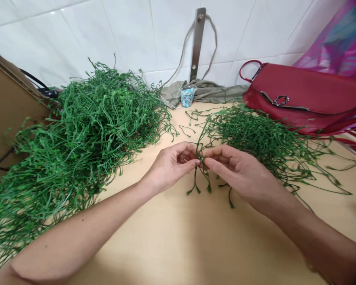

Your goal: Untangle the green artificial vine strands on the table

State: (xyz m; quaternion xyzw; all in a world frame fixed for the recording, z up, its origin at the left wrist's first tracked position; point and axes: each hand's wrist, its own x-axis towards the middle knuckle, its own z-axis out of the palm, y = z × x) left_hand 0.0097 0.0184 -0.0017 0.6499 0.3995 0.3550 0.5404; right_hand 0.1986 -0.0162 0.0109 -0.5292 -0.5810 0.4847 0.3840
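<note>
My left hand (171, 165) and my right hand (236, 171) meet fingertip to fingertip above the middle of the tan table (178, 237). Both pinch the same small green plastic sprig (202, 170), whose thin stems hang down below the fingers and stick up above them. A big heap of the same green plastic stems (77, 130) lies to the left of my left hand. A flatter, smaller pile of green stems (263, 138) spreads out behind and to the right of my right hand.
A dark red handbag (302, 95) lies at the back right, with pink fabric (338, 43) behind it. A small clear cup (187, 95) and grey cloth (207, 90) sit against the white tiled wall. A cardboard box (5, 111) stands at the left.
</note>
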